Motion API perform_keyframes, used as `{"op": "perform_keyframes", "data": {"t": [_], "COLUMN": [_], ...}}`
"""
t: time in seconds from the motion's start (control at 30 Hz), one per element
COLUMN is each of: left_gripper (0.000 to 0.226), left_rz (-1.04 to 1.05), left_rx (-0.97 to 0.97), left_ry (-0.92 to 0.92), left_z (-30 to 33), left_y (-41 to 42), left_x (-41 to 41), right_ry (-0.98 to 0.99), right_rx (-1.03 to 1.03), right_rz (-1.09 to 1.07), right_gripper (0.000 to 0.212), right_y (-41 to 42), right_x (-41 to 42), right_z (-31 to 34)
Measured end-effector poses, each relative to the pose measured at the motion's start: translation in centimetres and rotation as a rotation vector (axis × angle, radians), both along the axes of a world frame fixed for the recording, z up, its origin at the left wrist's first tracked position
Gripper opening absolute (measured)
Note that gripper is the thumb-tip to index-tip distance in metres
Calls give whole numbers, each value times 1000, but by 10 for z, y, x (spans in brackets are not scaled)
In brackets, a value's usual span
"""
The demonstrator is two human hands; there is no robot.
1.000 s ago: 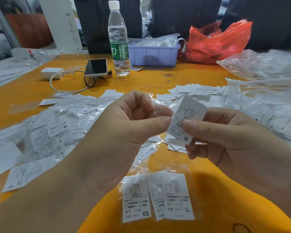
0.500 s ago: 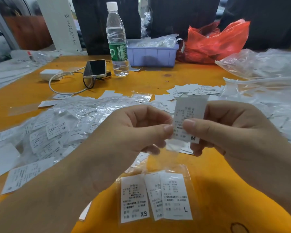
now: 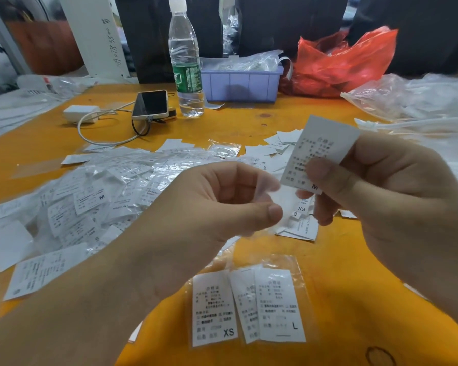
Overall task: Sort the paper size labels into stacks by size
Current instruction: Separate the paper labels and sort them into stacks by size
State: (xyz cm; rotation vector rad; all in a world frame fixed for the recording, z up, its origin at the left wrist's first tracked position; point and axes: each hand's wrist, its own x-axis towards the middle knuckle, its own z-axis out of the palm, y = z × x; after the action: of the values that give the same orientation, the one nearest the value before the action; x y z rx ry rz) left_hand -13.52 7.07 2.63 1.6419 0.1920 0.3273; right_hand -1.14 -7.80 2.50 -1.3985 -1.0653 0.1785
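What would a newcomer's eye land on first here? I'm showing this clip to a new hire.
First, the right hand at centre right, pinching an M label upright. Then the heap of bagged labels spread over the left of the orange table, and the red bag at the back right.

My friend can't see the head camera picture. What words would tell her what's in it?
A right hand pinches a white paper label marked M above an orange table, while the left hand is curled beside it, apparently holding a clear sleeve. Loose labels lie scattered left; bagged XS and L labels lie nearest.
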Motion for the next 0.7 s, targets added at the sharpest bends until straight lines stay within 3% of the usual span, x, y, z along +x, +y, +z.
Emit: {"op": "perform_keyframes", "data": {"t": [0.7], "left_gripper": [8], "left_rz": [-53], "left_rx": [140], "left_ry": [57], "left_z": [-3], "left_y": [-1], "left_x": [1], "right_ry": [-86], "right_rx": [-34], "right_rz": [-26], "right_gripper": [12], "right_y": [1], "right_x": [1], "right_z": [1]}}
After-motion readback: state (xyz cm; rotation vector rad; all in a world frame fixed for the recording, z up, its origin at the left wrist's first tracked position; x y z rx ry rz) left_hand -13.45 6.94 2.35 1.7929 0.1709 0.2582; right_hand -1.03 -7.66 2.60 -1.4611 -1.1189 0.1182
